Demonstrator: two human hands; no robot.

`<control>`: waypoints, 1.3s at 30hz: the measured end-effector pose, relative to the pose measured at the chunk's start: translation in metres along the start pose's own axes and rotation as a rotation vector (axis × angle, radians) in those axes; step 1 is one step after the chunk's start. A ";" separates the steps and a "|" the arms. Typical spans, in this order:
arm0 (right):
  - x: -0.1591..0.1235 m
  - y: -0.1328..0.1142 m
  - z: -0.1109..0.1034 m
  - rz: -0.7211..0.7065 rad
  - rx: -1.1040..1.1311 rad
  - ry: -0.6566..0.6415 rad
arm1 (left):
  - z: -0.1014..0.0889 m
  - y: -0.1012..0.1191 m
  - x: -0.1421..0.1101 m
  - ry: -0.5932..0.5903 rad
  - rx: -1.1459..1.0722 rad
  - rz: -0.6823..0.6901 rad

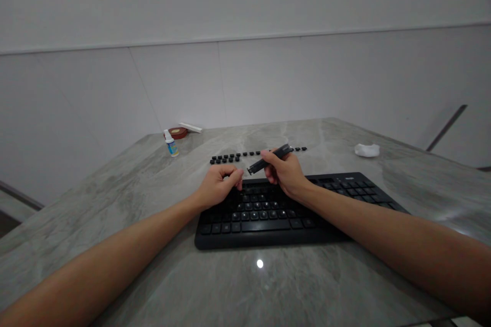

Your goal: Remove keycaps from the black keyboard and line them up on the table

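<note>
The black keyboard (264, 226), lower centre, looks plastic; the stone-like tabletop (299, 286), bottom centre, looks smooth, glossy.

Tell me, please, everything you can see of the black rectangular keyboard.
The black rectangular keyboard, apparently plastic, lies flat on the grey marbled table. Its long space bar and neighbouring keys are in place; rows above show bare mounts. Pale print marks its far edge. The left hand, right hand and right forearm hide parts; contact is unclear.

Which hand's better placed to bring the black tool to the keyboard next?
Right, likely: the right hand grips the black tool near the keyboard. The left hand is close by, fingers curled; can't tell if it holds anything.
</note>
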State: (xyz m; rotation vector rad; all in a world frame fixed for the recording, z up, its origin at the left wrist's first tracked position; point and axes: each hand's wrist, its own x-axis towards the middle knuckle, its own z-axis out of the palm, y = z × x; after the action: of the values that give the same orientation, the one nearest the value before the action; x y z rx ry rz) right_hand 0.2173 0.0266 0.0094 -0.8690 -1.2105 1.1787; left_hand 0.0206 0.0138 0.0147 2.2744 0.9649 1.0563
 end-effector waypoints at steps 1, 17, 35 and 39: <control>0.000 0.000 0.000 -0.006 0.007 -0.001 | 0.000 0.001 0.000 0.004 0.018 0.004; 0.003 0.004 0.001 0.104 0.113 -0.043 | 0.000 0.006 -0.002 -0.003 0.079 0.091; 0.000 0.000 0.002 0.145 0.130 -0.099 | 0.008 0.014 -0.001 -0.021 -0.024 0.177; 0.001 0.002 0.002 0.141 0.136 -0.099 | 0.012 0.017 -0.003 0.055 0.019 0.214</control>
State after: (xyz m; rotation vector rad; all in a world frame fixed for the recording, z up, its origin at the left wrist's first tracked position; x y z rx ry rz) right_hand 0.2154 0.0281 0.0084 -0.8120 -1.1480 1.4157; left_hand 0.0358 -0.0011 0.0165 2.4162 0.7677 1.2082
